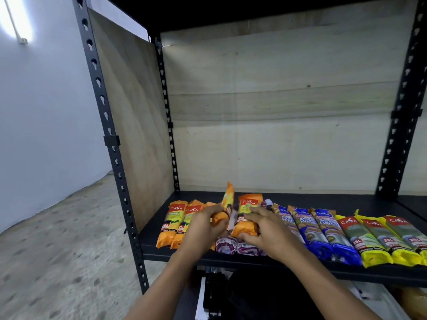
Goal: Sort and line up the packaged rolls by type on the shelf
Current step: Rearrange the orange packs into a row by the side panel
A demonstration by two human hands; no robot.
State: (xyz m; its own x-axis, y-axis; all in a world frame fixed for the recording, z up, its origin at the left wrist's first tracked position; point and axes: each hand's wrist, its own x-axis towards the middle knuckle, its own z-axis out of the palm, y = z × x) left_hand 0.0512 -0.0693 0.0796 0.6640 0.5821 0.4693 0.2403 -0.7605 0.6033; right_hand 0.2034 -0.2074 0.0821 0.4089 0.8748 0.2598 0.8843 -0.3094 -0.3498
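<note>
Our left hand (pixel 203 227) grips the tilted orange Casa roll (pixel 227 204); right hand (pixel 265 229) clasps the second orange roll (pixel 247 215), both just above the purple rolls (pixel 231 247). Light, soft, slick film, so we'd grab mid-body.

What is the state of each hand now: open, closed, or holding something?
Left hand: closed, holding the tilted orange roll.
Right hand: closed, holding the other orange roll.

My left hand (pixel 203 229) and right hand (pixel 270 234) are bare; my forearms (pixel 323 280) are unsleeved as far as I see.
</note>
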